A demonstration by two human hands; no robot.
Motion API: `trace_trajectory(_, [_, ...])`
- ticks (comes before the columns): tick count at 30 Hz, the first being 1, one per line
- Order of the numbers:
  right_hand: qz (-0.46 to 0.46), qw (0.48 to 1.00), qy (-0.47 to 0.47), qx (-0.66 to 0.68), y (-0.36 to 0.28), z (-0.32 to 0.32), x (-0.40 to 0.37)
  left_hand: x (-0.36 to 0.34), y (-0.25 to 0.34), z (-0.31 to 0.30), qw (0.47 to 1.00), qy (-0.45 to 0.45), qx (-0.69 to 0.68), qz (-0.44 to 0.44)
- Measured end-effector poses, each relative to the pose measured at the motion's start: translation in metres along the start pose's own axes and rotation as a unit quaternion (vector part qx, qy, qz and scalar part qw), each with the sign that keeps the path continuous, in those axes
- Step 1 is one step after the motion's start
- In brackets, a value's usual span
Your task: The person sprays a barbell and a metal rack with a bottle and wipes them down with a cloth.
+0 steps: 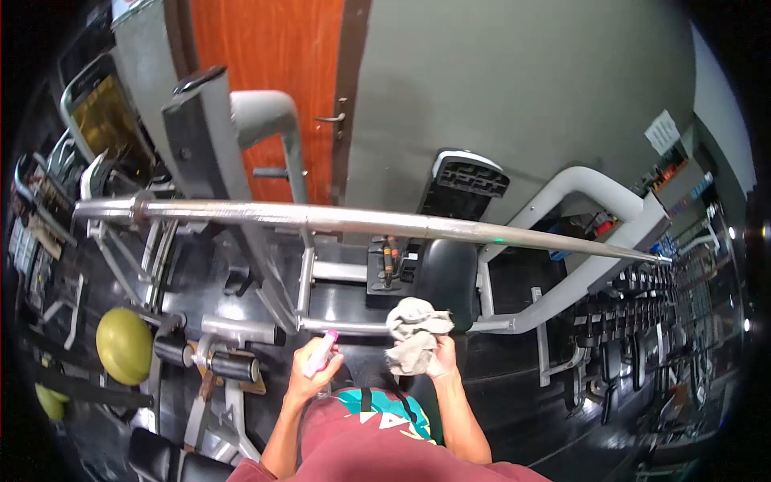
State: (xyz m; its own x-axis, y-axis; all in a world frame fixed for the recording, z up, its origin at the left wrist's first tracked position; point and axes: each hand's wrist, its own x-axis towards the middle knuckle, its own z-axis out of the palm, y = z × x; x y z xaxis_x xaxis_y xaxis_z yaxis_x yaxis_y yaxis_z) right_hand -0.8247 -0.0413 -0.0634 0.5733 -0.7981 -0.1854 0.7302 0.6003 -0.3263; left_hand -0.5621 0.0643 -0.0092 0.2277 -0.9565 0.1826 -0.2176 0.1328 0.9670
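Observation:
Low in the head view, my left hand (312, 376) is closed around a small pale pink bottle (320, 357) with a bright pink top. The bottle tilts up and to the right; its label cannot be made out. To the right, a crumpled greyish cloth (415, 329) is gripped in my right hand (443, 357), its folds hanging over the fingers. Both hands are in front of my body, apart from each other. Beyond them a long metal barbell (337, 218) runs across the view, touched by neither hand. A black padded bench (446, 277) stands behind the cloth.
Grey rack frames (562, 201) hold the bar at both sides. A yellow-green ball (124, 346) and roller-pad machine (233, 367) are at the left. Dumbbell racks (622, 321) line the right. An orange-brown door (277, 48) and grey wall (514, 80) stand behind.

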Motion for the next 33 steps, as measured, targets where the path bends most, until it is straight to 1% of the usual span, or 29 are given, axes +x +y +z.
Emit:
trace_trajectory(1, [-0.003,0.999,-0.008,0.044,0.0,-0.01,-0.007,-0.006,-0.002,-0.001,1.0,0.005,0.009,0.006])
trace_trajectory(3, [-0.063,0.994,0.078,0.044,-0.001,-0.028,-0.012,-0.022,-0.006,-0.003,1.0,0.011,0.006,-0.005])
trace_trajectory(5, [-0.102,0.991,0.087,0.003,-0.001,-0.044,-0.015,-0.038,-0.01,-0.003,0.998,0.028,0.016,-0.054])
trace_trajectory(6, [-0.085,0.994,0.07,0.013,-0.001,-0.038,-0.016,-0.047,-0.015,0.0,0.996,0.046,-0.01,-0.08])
trace_trajectory(7, [-0.068,0.996,0.055,0.025,0.0,-0.033,-0.018,-0.059,-0.017,-0.001,0.995,0.052,-0.005,-0.089])
trace_trajectory(8, [-0.074,0.993,0.087,0.006,0.004,-0.023,-0.019,-0.068,-0.015,-0.002,0.992,0.058,-0.011,-0.113])
trace_trajectory(9, [-0.038,0.998,0.045,0.011,0.005,-0.024,-0.022,-0.076,-0.013,-0.001,0.988,0.062,-0.017,-0.137])
trace_trajectory(10, [-0.036,0.999,0.031,-0.003,0.009,-0.02,-0.026,-0.083,0.001,0.001,0.985,0.071,-0.044,-0.153])
trace_trajectory(11, [-0.036,0.999,0.016,-0.015,0.014,-0.017,-0.033,-0.094,0.001,0.002,0.984,0.07,-0.038,-0.159])
trace_trajectory(12, [-0.029,1.0,-0.003,0.004,0.02,-0.019,-0.041,-0.104,-0.001,0.003,0.984,0.077,-0.031,-0.161])
trace_trajectory(15, [-0.01,1.0,0.029,0.0,0.041,-0.039,-0.076,-0.137,-0.006,0.007,0.981,0.084,-0.016,-0.173])
trace_trajectory(16, [-0.017,0.997,0.073,0.025,0.051,-0.047,-0.089,-0.149,-0.01,0.009,0.979,0.097,-0.036,-0.176])
trace_trajectory(17, [-0.012,0.996,0.08,0.03,0.06,-0.055,-0.104,-0.16,-0.013,0.01,0.976,0.11,-0.057,-0.18])
trace_trajectory(19, [-0.008,0.986,0.163,0.025,0.075,-0.061,-0.132,-0.179,-0.02,0.013,0.973,0.105,-0.058,-0.196])
trace_trajectory(20, [0.014,0.988,0.148,0.044,0.082,-0.075,-0.147,-0.19,-0.024,0.017,0.971,0.115,-0.074,-0.198])
trace_trajectory(21, [0.02,0.986,0.156,0.048,0.089,-0.089,-0.159,-0.197,-0.03,0.02,0.968,0.126,-0.091,-0.198])
trace_trajectory(23, [0.016,0.978,0.206,0.037,0.105,-0.117,-0.185,-0.211,-0.043,0.026,0.965,0.126,-0.089,-0.212])
trace_trajectory(24, [0.052,0.982,0.178,0.033,0.11,-0.129,-0.197,-0.217,-0.053,0.029,0.965,0.142,-0.074,-0.208])
trace_trajectory(25, [0.042,0.971,0.235,0.034,0.119,-0.137,-0.207,-0.224,-0.063,0.032,0.964,0.156,-0.055,-0.208])
trace_trajectory(27, [0.062,0.975,0.187,0.103,0.128,-0.147,-0.224,-0.231,-0.084,0.037,0.948,0.205,-0.036,-0.241])
trace_trajectory(28, [0.04,0.973,0.143,0.174,0.135,-0.149,-0.226,-0.231,-0.091,0.039,0.939,0.218,-0.046,-0.262])
trace_trajectory(29, [-0.004,0.951,0.261,0.165,0.146,-0.165,-0.228,-0.231,-0.105,0.04,0.937,0.227,-0.052,-0.262])
trace_trajectory(31, [0.019,0.943,0.255,0.212,0.158,-0.197,-0.225,-0.228,-0.127,0.04,0.93,0.221,-0.026,-0.291])
trace_trajectory(33, [0.021,0.928,0.321,0.187,0.169,-0.219,-0.217,-0.224,-0.154,0.04,0.928,0.225,-0.019,-0.295])
